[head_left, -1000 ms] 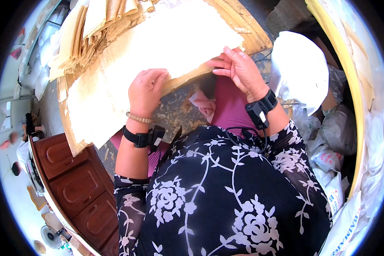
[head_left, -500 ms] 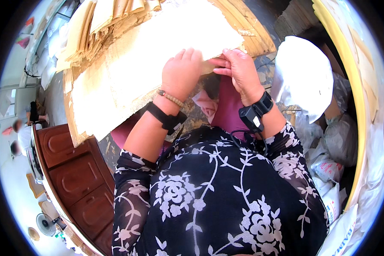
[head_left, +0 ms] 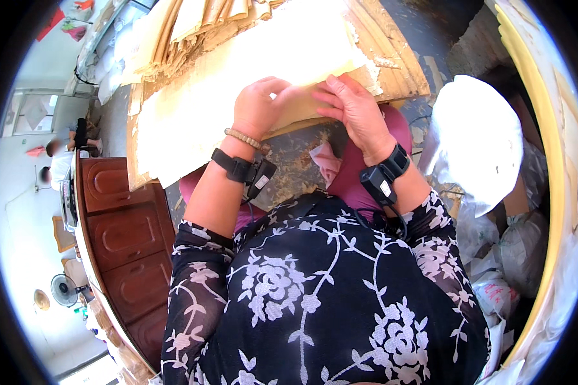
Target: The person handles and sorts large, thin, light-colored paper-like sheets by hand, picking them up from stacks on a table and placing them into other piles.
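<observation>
A thin, pale yellow sheet (head_left: 321, 67), with ragged edges and bleached by glare, lies across a wooden board (head_left: 401, 67) before me. At its near edge, my left hand (head_left: 258, 106) has thumb and forefinger brought together, with a small bright gap showing between them; glare washes out its fingertips. My right hand (head_left: 356, 110) pinches the sheet's near right edge between thumb and forefinger, its other fingers extended loosely toward the left hand. Along that stretch the edge is slightly raised. Both wrists wear black straps with small devices, and the left also has a beaded bracelet (head_left: 244, 137).
Folded yellowish sheets (head_left: 173, 32) are piled at the board's far left. A brown panelled cabinet (head_left: 125, 234) stands at left. On the right are a white bag or cloth (head_left: 475, 141) and several plastic bags (head_left: 523, 250). Two people (head_left: 58, 160) appear far left.
My left hand has drawn back from its forward, blurred position, and its thumb-forefinger gap now shows. The sheet's edge by my right hand sits differently. The whole view has shifted slightly.
</observation>
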`<state>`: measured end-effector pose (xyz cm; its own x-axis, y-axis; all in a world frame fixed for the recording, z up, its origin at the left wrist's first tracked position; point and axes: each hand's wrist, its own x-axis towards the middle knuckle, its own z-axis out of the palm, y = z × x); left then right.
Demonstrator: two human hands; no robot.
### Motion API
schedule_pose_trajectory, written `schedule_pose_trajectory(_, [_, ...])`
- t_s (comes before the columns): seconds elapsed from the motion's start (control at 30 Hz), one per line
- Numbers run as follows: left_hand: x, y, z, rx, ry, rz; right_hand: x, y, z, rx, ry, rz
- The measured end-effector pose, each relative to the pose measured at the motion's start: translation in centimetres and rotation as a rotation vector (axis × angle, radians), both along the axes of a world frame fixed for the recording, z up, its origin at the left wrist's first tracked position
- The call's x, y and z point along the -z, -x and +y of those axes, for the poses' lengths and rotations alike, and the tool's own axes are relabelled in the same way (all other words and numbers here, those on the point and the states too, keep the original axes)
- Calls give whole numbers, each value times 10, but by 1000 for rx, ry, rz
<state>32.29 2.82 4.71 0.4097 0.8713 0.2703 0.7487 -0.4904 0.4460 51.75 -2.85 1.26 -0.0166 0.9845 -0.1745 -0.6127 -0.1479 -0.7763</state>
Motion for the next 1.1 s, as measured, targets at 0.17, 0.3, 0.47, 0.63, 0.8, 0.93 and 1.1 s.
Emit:
schedule_pose_trajectory(0.17, [2, 8, 9, 132, 74, -20, -1, 1, 8, 16, 55, 92])
schedule_pose_trajectory(0.3, [-17, -8, -4, 145, -219, 170, -14, 6, 9, 28, 128, 109])
schedule_pose_trajectory(0.47, [-8, -14, -1, 116, -213, 236, -16, 3, 9, 10, 159, 60])
schedule_pose_trajectory(0.63, [-11, -36, -2, 111, -292, 253, -12, -4, 13, 0, 241, -116])
schedule_pose_trajectory(0.8, [-3, -52, 1, 36, -208, 341, -5, 0, 11, 96, 239, -116])
schedule_pose_trajectory(0.93, [-5, -54, 4, 45, -388, 371, -4, -10, 10, 136, 258, -222])
schedule_pose_trajectory(1.1, [-75, -9, 27, -140, -415, 394, 4, -9, 14, 163, 295, -157])
